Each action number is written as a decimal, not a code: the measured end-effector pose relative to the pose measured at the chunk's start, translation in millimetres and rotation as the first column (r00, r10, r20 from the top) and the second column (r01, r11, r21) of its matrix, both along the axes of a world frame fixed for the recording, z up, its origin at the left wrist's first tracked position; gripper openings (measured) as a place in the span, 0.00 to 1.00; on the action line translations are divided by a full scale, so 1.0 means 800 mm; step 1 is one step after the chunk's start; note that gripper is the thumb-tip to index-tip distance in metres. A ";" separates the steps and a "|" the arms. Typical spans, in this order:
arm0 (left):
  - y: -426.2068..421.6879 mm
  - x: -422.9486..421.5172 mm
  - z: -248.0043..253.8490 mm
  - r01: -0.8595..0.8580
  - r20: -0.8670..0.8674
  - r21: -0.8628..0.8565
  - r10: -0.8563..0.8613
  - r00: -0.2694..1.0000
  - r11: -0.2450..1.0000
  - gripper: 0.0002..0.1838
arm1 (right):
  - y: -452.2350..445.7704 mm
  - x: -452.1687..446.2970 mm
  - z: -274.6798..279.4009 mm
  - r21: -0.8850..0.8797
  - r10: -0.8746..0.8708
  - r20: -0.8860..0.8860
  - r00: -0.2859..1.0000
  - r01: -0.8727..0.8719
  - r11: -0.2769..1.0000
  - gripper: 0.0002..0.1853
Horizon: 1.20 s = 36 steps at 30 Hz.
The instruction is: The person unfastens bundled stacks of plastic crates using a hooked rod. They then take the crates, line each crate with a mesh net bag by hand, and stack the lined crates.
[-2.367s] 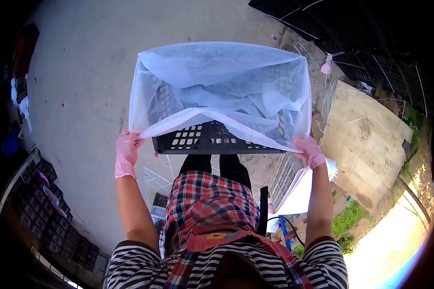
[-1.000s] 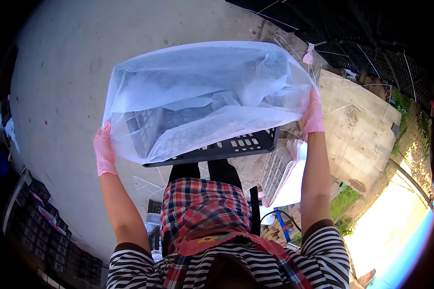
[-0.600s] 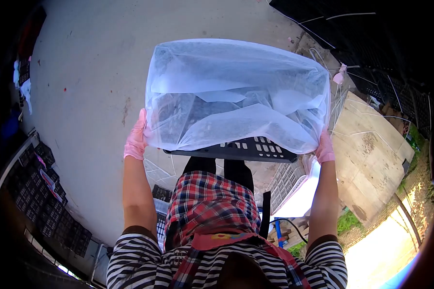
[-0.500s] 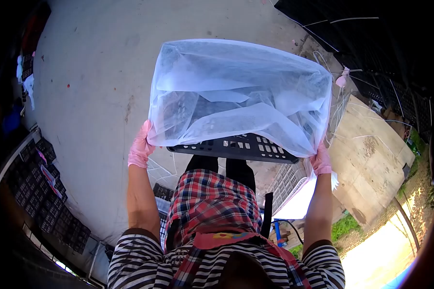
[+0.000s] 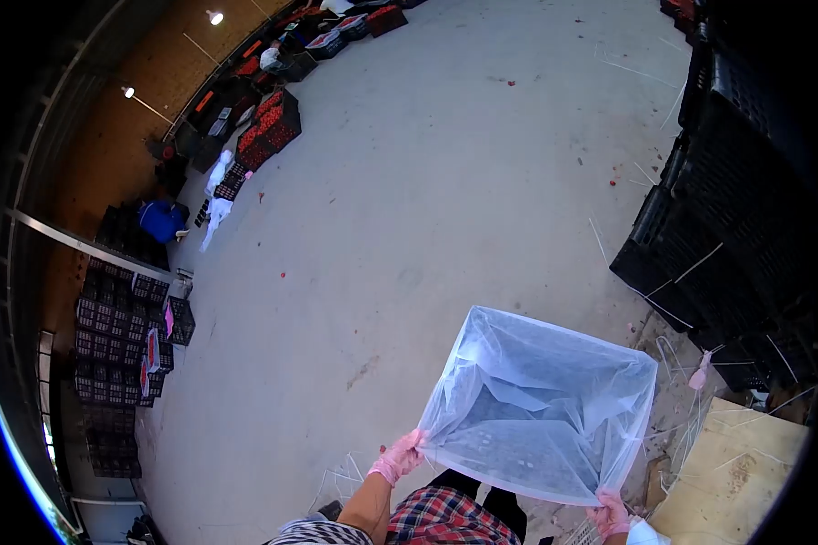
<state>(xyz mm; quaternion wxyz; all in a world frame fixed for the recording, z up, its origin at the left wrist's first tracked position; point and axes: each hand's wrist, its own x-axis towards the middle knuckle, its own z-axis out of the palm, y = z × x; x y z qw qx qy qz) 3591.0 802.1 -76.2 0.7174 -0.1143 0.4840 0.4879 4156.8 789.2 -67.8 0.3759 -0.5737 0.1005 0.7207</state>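
A dark plastic crate, seen faintly through thin white liner fabric (image 5: 536,400), hangs in front of my plaid apron (image 5: 450,518). The liner covers the crate's rim all round and sags into its inside. My left hand (image 5: 397,457), in a pink glove, grips the near left corner of the lined crate. At the near right corner my right hand (image 5: 611,513), gloved in pink too, is closed on the liner and crate edge. Fabric hides the crate's walls and some of my fingertips.
Tall stacks of black crates (image 5: 718,218) stand at the right, with a wooden board (image 5: 732,472) below them. Stacked crates (image 5: 109,345) line the left side. Farther off are crates of red produce (image 5: 268,127) and a person in blue (image 5: 161,221) bending. White straps lie on the concrete floor.
The view has swung up and left, showing more floor and the far crates. The lined crate and both hands now appear lower right. The liner now covers the crate's near edge, which showed dark before.
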 end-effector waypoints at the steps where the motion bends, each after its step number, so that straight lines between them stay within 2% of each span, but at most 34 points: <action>1: -0.006 0.000 0.003 -0.038 0.043 0.015 0.037 0.998 0.999 0.17 | 0.001 0.002 0.003 0.024 0.057 0.017 0.998 -0.057 0.998 0.17; 2: -0.013 0.002 0.004 -0.076 0.091 0.021 0.074 0.993 0.997 0.18 | 0.002 0.005 0.004 0.040 0.049 0.022 0.999 -0.050 0.998 0.17; 4: -0.005 0.013 0.019 -0.075 0.065 0.004 0.075 0.995 0.997 0.15 | 0.004 0.002 0.022 -0.018 0.192 0.045 0.980 -0.191 0.981 0.17; 5: -0.004 0.014 0.011 0.157 -0.258 -0.021 -0.158 0.953 0.987 0.13 | 0.000 0.004 0.021 -0.016 0.191 0.051 0.980 -0.191 0.982 0.17; 6: 0.004 0.020 0.022 0.359 -0.540 -0.120 -0.364 0.758 0.926 0.11 | -0.003 0.003 0.013 -0.066 0.213 0.112 0.971 -0.207 0.976 0.16; 7: 0.014 0.028 0.030 0.358 -0.539 -0.120 -0.363 0.760 0.926 0.11 | -0.006 0.002 0.004 -0.117 0.238 0.169 0.957 -0.220 0.968 0.14; 8: 0.049 0.051 0.078 0.338 -0.631 -0.397 -0.521 0.574 0.853 0.09 | -0.007 0.001 -0.007 -0.119 0.240 0.169 0.956 -0.222 0.968 0.14; 9: 0.066 0.070 0.104 0.241 -0.636 -0.640 -0.679 0.366 0.729 0.07 | -0.009 0.001 -0.019 -0.169 0.356 0.283 0.891 -0.319 0.933 0.14; 10: 0.056 0.075 0.088 0.238 -0.634 -0.644 -0.681 0.366 0.727 0.07 | -0.010 -0.002 -0.029 -0.228 0.463 0.384 0.799 -0.404 0.886 0.13; 11: 0.042 0.076 0.060 0.132 -0.742 -0.581 -0.590 0.319 0.803 0.07 | -0.013 -0.007 -0.039 -0.230 0.466 0.380 0.799 -0.406 0.884 0.13; 12: 0.035 0.072 0.039 0.032 -0.834 -0.499 -0.490 0.256 0.866 0.08 | -0.018 -0.011 -0.049 -0.165 0.381 0.410 0.829 -0.344 0.925 0.13; 13: 0.037 0.066 0.025 0.032 -0.832 -0.501 -0.491 0.256 0.865 0.08 | -0.022 -0.011 -0.054 -0.098 0.292 0.436 0.851 -0.278 0.956 0.14; 14: 0.036 0.062 0.010 0.050 -0.833 -0.447 -0.436 0.341 0.893 0.08 | -0.027 -0.010 -0.058 -0.105 0.295 0.438 0.849 -0.278 0.955 0.14; 16: 0.024 0.054 -0.016 0.061 -0.800 -0.344 -0.326 0.504 0.937 0.07 | -0.035 -0.019 -0.050 -0.108 0.006 0.321 0.947 0.031 0.994 0.11; 17: 0.019 0.046 -0.024 0.057 -0.773 -0.291 -0.270 0.574 0.955 0.07 | -0.041 -0.018 -0.055 -0.120 0.010 0.318 0.948 0.030 0.992 0.11; 18: 0.014 0.038 -0.032 0.048 -0.740 -0.237 -0.212 0.638 0.970 0.07 | -0.045 -0.013 -0.064 -0.028 -0.052 0.258 0.965 0.062 0.998 0.10; 19: 0.009 0.028 -0.036 0.047 -0.738 -0.253 -0.224 0.637 0.966 0.07 | -0.049 -0.005 -0.069 0.057 -0.109 0.194 0.975 0.099 0.993 0.08; 20: 0.008 0.015 -0.039 0.399 -0.860 -0.366 -0.469 0.200 0.841 0.05 | -0.046 -0.003 -0.091 0.044 -0.117 0.210 0.971 0.110 0.993 0.07; 21: 0.018 0.016 -0.034 0.423 -0.832 -0.404 -0.518 0.199 0.811 0.04 | -0.057 0.003 -0.114 0.022 -0.128 0.234 0.964 0.126 0.992 0.07; 22: 0.029 0.017 -0.027 0.448 -0.801 -0.440 -0.565 0.196 0.779 0.04 | -0.035 -0.016 -0.090 -0.069 -0.131 0.303 0.944 0.159 0.985 0.11; 23: 0.046 0.028 -0.014 0.174 -0.626 -0.435 -0.436 0.647 0.884 0.04 | -0.009 -0.047 -0.048 0.008 -0.137 0.322 0.937 0.142 0.990 0.14; 24: 0.019 -0.013 -0.069 0.293 -0.557 -0.493 -0.556 0.617 0.819 0.04 | -0.016 -0.030 -0.079 0.013 -0.067 0.287 0.956 0.067 0.998 0.15; 25: 0.031 -0.012 -0.029 0.337 -0.570 -0.571 -0.657 0.493 0.749 0.07 | 0.008 -0.036 -0.039 -0.038 0.035 0.307 0.951 -0.025 0.999 0.17; 26: 0.011 -0.042 -0.061 0.327 -0.750 -0.507 -0.595 0.290 0.798 0.12 | -0.002 -0.005 -0.061 -0.209 0.283 0.454 0.845 -0.208 0.956 0.19; 27: 0.096 0.044 0.071 0.073 -0.886 -0.433 -0.439 0.147 0.898 0.13 | -0.012 0.014 -0.086 -0.081 0.180 0.778 0.602 -0.189 0.979 0.16; 28: 0.091 0.015 0.033 0.131 -0.957 -0.283 -0.290 0.032 0.950 0.14 | 0.033 -0.010 -0.029 -0.007 0.037 0.995 0.092 -0.306 0.952 0.14; 29: 0.111 0.041 0.037 0.365 -0.957 -0.262 -0.290 0.022 0.893 0.14 | 0.084 -0.034 0.021 0.015 -0.012 1.000 0.013 -0.279 0.960 0.13; 30: 0.142 0.063 0.056 0.564 -0.964 -0.213 -0.266 0.011 0.798 0.15 | 0.116 -0.058 0.051 -0.103 0.111 0.994 0.002 -0.366 0.925 0.12; 31: 0.172 0.092 0.056 0.711 -0.881 -0.446 -0.406 -0.242 0.543 0.17 | 0.139 -0.075 0.044 -0.127 0.122 0.991 -0.055 -0.668 0.733 0.11; 32: 0.198 0.123 0.040 0.735 -0.738 -0.641 -0.443 -0.510 0.221 0.19 | 0.171 -0.122 0.043 -0.003 0.159 0.980 0.117 -0.797 0.604 0.12; 33: 0.215 0.138 -0.003 0.731 -0.725 -0.667 -0.353 -0.592 0.143 0.25 | 0.194 -0.146 0.017 -0.112 0.397 0.917 0.030 -0.937 0.330 0.19; 34: 0.227 0.149 -0.050 0.715 -0.705 -0.696 -0.252 -0.663 0.063 0.30 | 0.205 -0.162 -0.036 -0.240 0.372 0.910 -0.185 -0.965 0.108 0.26; 35: 0.235 0.163 -0.083 0.716 -0.700 -0.697 -0.258 -0.666 0.044 0.30 | 0.214 -0.176 -0.088 -0.363 0.297 0.876 -0.380 -0.925 -0.111 0.32; 36: 0.244 0.180 -0.115 0.536 -0.501 -0.831 -0.218 -0.837 -0.150 0.37 | 0.242 -0.188 -0.111 -0.554 0.333 0.724 -0.604 -0.797 -0.241 0.41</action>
